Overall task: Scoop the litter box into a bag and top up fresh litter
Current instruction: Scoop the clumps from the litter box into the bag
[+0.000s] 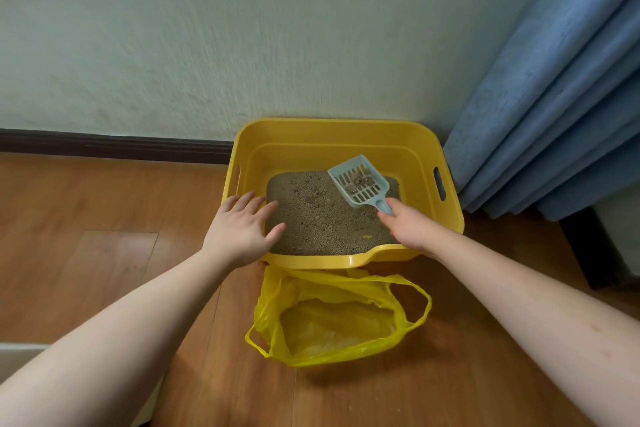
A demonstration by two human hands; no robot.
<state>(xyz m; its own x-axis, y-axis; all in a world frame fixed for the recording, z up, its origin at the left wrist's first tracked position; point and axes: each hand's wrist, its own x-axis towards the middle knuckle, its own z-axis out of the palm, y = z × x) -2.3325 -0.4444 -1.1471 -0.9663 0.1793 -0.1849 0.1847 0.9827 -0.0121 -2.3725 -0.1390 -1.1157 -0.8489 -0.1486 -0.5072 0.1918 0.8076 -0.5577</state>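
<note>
A: Where is the yellow litter box [408, 152] placed?

B: It is set on the wooden floor [104, 204], against the wall [207, 45]. A blue curtain [554, 114] is seen to the right of the box.

A: What is held over the box?

B: A light blue slotted scoop [358, 182] is gripped at its handle by the right hand [408, 227], fingers curled round it. Some clumps are carried in the scoop, above the grey-brown litter [318, 218].

A: And the left hand [242, 227]?

B: It is laid on the near left rim of the box, fingers spread.

A: Where is the bag?

B: The yellow plastic bag [337, 319] is laid open on the floor, just in front of the box.
</note>
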